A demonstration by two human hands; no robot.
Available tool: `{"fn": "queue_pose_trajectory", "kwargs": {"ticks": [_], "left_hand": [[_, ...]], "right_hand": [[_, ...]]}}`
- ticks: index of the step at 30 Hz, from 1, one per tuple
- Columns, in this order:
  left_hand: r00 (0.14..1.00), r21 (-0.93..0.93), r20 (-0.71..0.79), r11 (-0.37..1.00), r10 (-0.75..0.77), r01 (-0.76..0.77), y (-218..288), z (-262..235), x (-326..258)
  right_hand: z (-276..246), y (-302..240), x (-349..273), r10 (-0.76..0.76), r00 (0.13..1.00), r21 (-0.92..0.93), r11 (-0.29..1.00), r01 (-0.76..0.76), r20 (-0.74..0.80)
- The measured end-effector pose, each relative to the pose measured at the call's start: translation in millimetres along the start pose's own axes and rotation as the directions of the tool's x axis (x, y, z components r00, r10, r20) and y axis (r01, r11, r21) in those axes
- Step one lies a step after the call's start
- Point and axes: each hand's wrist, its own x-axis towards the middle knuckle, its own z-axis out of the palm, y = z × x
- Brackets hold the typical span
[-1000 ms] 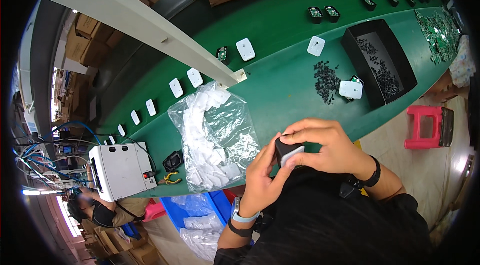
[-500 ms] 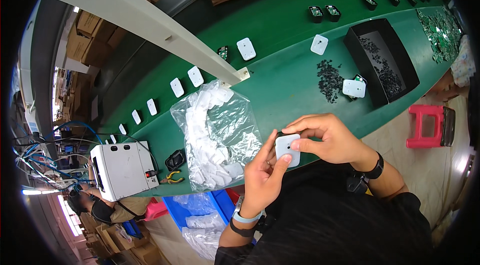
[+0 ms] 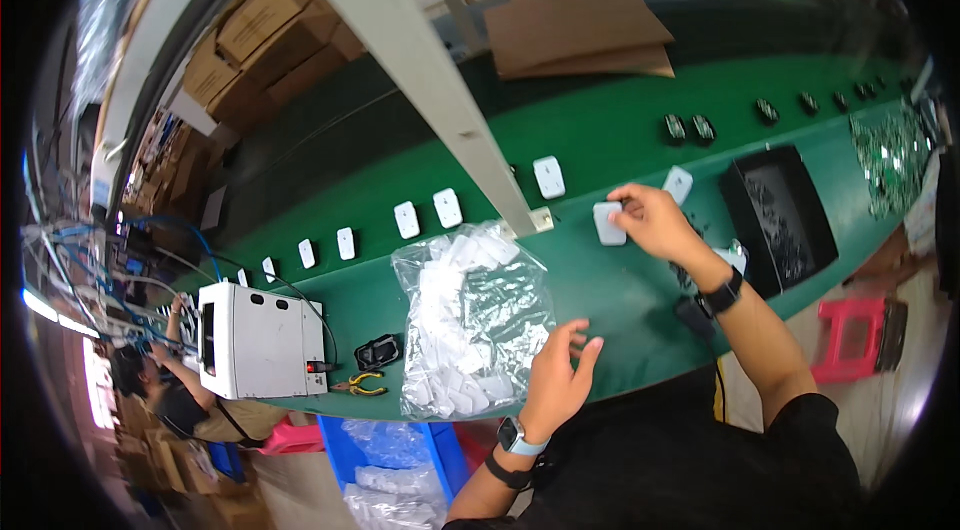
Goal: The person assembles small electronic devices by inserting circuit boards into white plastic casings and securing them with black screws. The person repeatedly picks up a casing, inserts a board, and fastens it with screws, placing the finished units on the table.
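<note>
My right hand (image 3: 660,222) is closed on the edge of a white rounded-square device (image 3: 606,226), held over the far part of the green bench. Nearer to me, my left hand (image 3: 560,380) is open with its fingers apart and nothing in it. Just left of that hand lies a clear plastic bag (image 3: 525,295) full of white covers (image 3: 440,315). Another white piece (image 3: 678,184) lies right behind my right hand. Partly hidden by my right forearm are a pile of small black parts and one more white piece (image 3: 737,258).
A conveyor belt (image 3: 620,145) carries white devices (image 3: 446,209) and open black housings with circuit boards (image 3: 704,129). A metal post (image 3: 440,100) stands at the bench. Around are a black box (image 3: 735,205), green boards (image 3: 890,160), a white machine (image 3: 262,342), pliers (image 3: 360,385) and another person (image 3: 185,395).
My hands have parted. The right one has carried the white device away from me toward the belt, while the left has let go of it and opened. The view has shifted too.
</note>
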Motion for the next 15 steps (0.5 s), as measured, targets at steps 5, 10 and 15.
{"fn": "queue_pose_trajectory", "kwargs": {"ticks": [5,10,15], "left_hand": [[0.977,0.289,-0.141,0.950,0.160,-0.114,-20,-38,2],[0.941,0.544,-0.209,0.831,0.265,-0.113,-40,-72,17],[0.971,0.686,-0.135,0.725,0.199,-0.053,-46,-70,76]], "right_hand": [[-19,78,121,-0.017,0.999,-0.241,0.970,0.009,-0.031],[-13,59,132,-0.026,0.996,-0.467,0.884,-0.015,-0.080],[-20,19,96,-0.152,0.925,-0.274,0.960,0.055,-0.347]]}}
